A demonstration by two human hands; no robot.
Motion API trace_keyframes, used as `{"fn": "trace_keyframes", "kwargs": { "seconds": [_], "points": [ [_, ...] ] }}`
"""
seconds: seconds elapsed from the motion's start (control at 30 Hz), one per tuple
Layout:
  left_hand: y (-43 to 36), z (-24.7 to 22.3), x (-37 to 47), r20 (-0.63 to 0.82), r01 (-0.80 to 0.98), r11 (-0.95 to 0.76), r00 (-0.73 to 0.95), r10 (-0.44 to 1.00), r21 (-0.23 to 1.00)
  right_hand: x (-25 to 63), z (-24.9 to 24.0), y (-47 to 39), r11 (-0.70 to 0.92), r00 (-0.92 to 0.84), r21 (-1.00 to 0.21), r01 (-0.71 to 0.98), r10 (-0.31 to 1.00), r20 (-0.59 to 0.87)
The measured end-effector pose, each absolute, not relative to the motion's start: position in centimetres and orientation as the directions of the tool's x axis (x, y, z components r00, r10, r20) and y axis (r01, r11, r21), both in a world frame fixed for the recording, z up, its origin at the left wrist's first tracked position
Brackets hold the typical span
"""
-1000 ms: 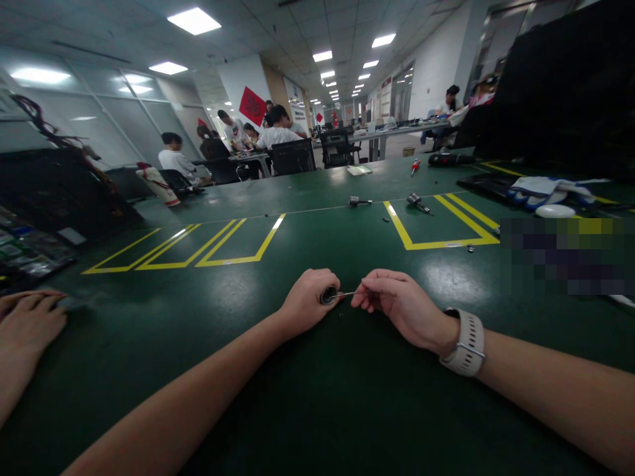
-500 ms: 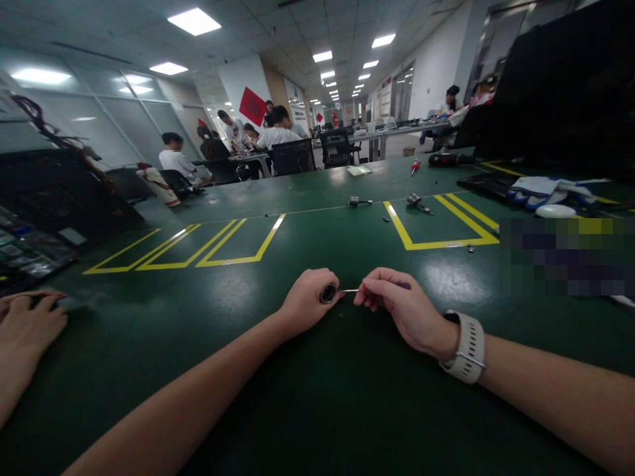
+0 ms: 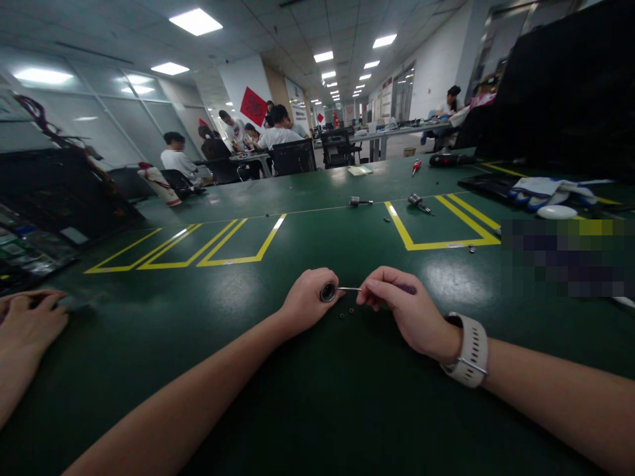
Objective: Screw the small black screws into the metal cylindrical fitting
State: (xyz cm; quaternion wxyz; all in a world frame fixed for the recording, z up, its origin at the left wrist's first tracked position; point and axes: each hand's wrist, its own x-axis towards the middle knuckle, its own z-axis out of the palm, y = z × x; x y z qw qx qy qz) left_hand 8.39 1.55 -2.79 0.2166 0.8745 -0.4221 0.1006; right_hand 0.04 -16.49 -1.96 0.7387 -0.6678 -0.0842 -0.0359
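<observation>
My left hand is closed around a round metal part, and its hollow, dark end faces me. Between thumb and fingers my right hand grips a slim screwdriver with a purple handle. Its thin shaft reaches left to the metal part's side; the tip is hidden by my left fingers. Just below my hands, a tiny dark ring-like piece and another small piece lie on the green table.
Beyond my hands lie two metal chuck-like parts, small bits and yellow tape outlines. A red screwdriver, a power tool and gloves are farther right. Another person's hand rests at the left edge.
A second small piece now lies on the table below my hands. My right hand and the screwdriver have shifted slightly right; my left hand stays put.
</observation>
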Motion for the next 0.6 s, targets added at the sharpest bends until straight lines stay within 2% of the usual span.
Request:
{"fn": "trace_keyframes", "kwargs": {
  "seconds": [0.17, 0.27, 0.33, 0.43, 0.53, 0.6],
  "points": [
    [1.4, -2.7, 8.3, 0.357, -0.768, -0.564, 0.64, -0.68, 0.303, -0.7, -1.6, -16.0, -0.235, 0.924, -0.896, 0.376, 0.172, 0.342],
    [1.4, -2.7, 8.2, 0.363, -0.755, -0.583, 0.656, -0.662, 0.3, -1.2, -1.3, -15.6, -0.35, 0.881, -0.809, 0.473, 0.204, 0.427],
    [1.3, -2.7, 8.2, 0.361, -0.763, -0.581, 0.646, -0.673, 0.283, -1.4, -1.2, -15.5, -0.374, 0.886, -0.803, 0.463, 0.191, 0.422],
    [1.4, -2.8, 8.2, 0.351, -0.791, -0.554, 0.611, -0.709, 0.259, -1.0, -1.5, -15.7, -0.294, 0.933, -0.887, 0.357, 0.16, 0.323],
    [1.5, -2.8, 8.3, 0.354, -0.79, -0.545, 0.613, -0.707, 0.279, -0.3, -1.9, -16.1, -0.085, 0.969, -0.977, 0.196, 0.171, 0.179],
    [1.5, -2.8, 8.3, 0.37, -0.773, -0.545, 0.634, -0.679, 0.325, 0.1, -2.1, -16.2, 0.07, 0.978, -0.993, 0.09, 0.18, 0.101]
  ]
}}
